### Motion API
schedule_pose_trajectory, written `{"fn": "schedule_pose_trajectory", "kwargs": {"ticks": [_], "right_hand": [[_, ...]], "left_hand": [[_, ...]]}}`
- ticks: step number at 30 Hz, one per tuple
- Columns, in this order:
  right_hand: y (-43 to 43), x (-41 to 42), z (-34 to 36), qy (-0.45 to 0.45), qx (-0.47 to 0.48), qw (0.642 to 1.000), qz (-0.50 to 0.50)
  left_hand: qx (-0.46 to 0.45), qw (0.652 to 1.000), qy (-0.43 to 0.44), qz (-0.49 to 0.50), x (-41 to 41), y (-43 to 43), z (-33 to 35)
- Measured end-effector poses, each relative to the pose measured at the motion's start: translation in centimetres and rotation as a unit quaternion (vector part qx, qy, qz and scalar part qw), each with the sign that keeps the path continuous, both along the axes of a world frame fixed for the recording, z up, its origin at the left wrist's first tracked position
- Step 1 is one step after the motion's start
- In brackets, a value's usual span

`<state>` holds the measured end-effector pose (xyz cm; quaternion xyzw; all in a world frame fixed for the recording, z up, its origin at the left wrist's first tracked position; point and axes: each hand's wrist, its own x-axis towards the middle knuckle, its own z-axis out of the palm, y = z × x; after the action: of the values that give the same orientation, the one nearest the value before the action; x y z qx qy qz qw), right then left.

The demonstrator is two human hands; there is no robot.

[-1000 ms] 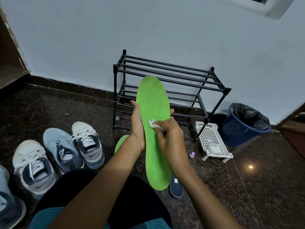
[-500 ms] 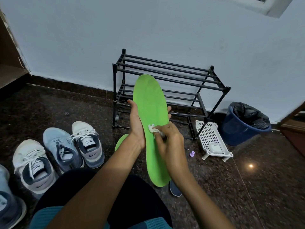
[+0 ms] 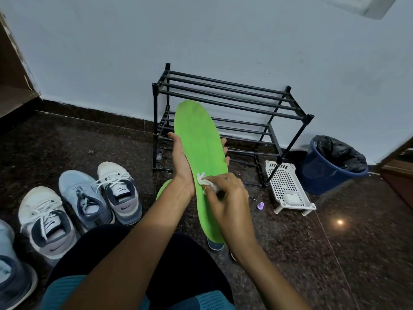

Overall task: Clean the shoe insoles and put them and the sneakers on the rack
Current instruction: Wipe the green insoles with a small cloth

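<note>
My left hand [image 3: 182,162] grips a long green insole [image 3: 200,139] from behind, holding it upright in front of the black shoe rack [image 3: 225,101]. My right hand [image 3: 228,198] pinches a small white wipe [image 3: 204,179] and presses it against the insole's middle. A second green insole [image 3: 163,189] lies on the floor, mostly hidden behind my left wrist. A dark insole tip [image 3: 215,245] shows under the green one. Several white and blue sneakers [image 3: 120,193] stand on the floor at the left.
A white perforated stool-like tray [image 3: 288,186] stands by the rack's right leg, with a small purple cap [image 3: 260,206] beside it. A blue bin with a black liner [image 3: 330,164] sits against the wall at right. Dark granite floor, wooden frames at both edges.
My right hand has slid the wipe down the insole, from its middle toward the heel half. The insole has shifted slightly up and left.
</note>
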<state>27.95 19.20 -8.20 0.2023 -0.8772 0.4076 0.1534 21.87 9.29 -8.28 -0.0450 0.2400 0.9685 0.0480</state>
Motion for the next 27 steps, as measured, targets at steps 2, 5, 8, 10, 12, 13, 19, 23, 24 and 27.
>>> {"fn": "schedule_pose_trajectory", "kwargs": {"ticks": [2,5,8,10,12,13,19,23,24,27], "right_hand": [[0.2,-0.5,0.1,0.012,0.03,0.998,-0.048],[0.2,-1.4,0.3,-0.024,-0.027,0.998,-0.059],[0.0,-1.5,0.4,-0.06,-0.081,0.993,-0.056],[0.1,-1.3,0.5,-0.056,-0.115,0.99,-0.064],[0.1,-1.3,0.5,-0.054,-0.142,0.986,-0.075],[0.2,-1.3,0.5,-0.054,-0.152,0.983,-0.083],[0.1,-1.0,0.8,-0.075,-0.175,0.978,-0.09],[0.0,-0.3,0.5,-0.053,-0.11,0.99,-0.071],[0.1,-0.1,0.4,-0.045,-0.09,0.993,-0.065],[0.4,0.5,0.2,-0.021,-0.049,0.998,-0.044]], "left_hand": [[-0.018,1.0,-0.006,-0.002,0.1,0.0,-0.2],[-0.032,0.999,-0.019,0.006,0.4,0.2,-0.3],[-0.059,0.998,-0.024,-0.001,0.8,-0.2,0.0],[-0.1,0.994,-0.033,-0.016,1.2,-0.5,0.5],[-0.154,0.987,-0.043,-0.028,1.9,-0.4,1.0],[-0.175,0.983,-0.048,-0.034,2.3,-0.3,1.2],[-0.174,0.98,-0.087,-0.053,4.4,0.7,0.8],[-0.137,0.987,-0.08,-0.035,4.6,0.3,-0.3],[-0.134,0.988,-0.075,-0.034,4.7,0.3,-0.3],[-0.118,0.99,-0.069,-0.042,4.8,0.3,-0.3]]}}
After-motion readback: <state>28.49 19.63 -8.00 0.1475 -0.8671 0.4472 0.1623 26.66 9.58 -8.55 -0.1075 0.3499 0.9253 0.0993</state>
